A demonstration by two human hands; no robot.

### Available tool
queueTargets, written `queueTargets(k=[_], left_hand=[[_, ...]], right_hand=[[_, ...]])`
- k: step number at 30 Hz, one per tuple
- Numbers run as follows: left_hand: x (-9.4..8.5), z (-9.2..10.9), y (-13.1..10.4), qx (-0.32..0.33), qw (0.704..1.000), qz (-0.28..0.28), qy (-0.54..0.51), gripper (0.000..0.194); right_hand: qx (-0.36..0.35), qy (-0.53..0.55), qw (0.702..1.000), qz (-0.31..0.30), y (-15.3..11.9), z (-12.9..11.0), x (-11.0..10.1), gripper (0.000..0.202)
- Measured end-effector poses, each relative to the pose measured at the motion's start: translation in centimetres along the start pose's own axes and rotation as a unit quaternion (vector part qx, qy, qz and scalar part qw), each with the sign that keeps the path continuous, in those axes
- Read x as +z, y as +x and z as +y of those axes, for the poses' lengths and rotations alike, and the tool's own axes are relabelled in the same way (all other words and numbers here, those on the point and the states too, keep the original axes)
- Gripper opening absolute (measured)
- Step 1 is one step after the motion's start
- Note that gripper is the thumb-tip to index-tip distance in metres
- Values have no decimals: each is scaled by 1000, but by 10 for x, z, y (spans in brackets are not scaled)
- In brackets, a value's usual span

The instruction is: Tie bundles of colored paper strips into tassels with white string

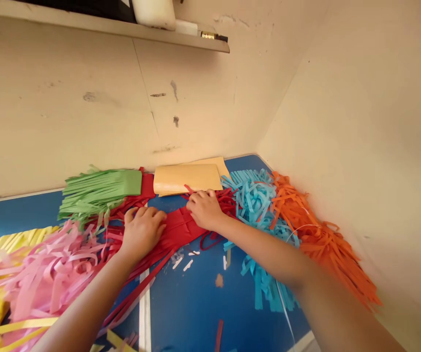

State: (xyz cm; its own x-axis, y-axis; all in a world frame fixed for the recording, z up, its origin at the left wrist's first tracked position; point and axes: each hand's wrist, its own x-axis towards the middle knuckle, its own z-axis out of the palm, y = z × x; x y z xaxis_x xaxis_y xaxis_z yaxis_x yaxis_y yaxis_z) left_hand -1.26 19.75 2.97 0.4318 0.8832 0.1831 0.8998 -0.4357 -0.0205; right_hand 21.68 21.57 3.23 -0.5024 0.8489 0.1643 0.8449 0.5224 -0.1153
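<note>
Red fringed paper (178, 227) lies across the middle of the blue table, its uncut band between my two hands and cut strips trailing off both sides. My left hand (142, 230) rests on the left part of the red paper, fingers bent and somewhat apart. At the right end of the band, my right hand (205, 209) presses on the red paper with curled fingers; whether it pinches a strip is too small to tell. Behind the hands lies a folded yellow-orange sheet (186, 178).
Green fringe (96, 188) is at the back left, with pink fringe (49, 269) and yellow fringe (16, 242) nearer. Light blue fringe (254, 195) and orange fringe (327, 244) lie right. Scraps dot the blue table (192, 303). A shelf (104, 27) hangs above.
</note>
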Motion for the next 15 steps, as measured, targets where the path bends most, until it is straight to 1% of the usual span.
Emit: queueTargets(k=[2, 3, 4, 5, 8, 12, 15], left_hand=[[-4, 6, 0, 62, 998, 14, 9, 25], [-6, 9, 1, 88, 996, 18, 13, 26], [-6, 13, 1, 106, 994, 23, 19, 25], [-7, 17, 2, 116, 993, 29, 25, 22], [-4, 26, 5, 121, 990, 51, 43, 21], [-1, 27, 4, 114, 989, 71, 55, 21], [0, 23, 3, 116, 989, 68, 52, 17]], right_hand=[[-120, -36, 992, 8, -2, -2, -1, 16], [-165, -50, 985, 9, -2, -3, 0, 16], [-191, -61, 980, 12, -2, -3, 1, 17], [-204, -71, 976, 18, -1, -3, 3, 20], [-194, -73, 978, 28, 4, -3, 10, 27], [-131, -30, 991, 9, 6, -2, 8, 23], [-142, -40, 989, -7, 5, -3, 1, 20]])
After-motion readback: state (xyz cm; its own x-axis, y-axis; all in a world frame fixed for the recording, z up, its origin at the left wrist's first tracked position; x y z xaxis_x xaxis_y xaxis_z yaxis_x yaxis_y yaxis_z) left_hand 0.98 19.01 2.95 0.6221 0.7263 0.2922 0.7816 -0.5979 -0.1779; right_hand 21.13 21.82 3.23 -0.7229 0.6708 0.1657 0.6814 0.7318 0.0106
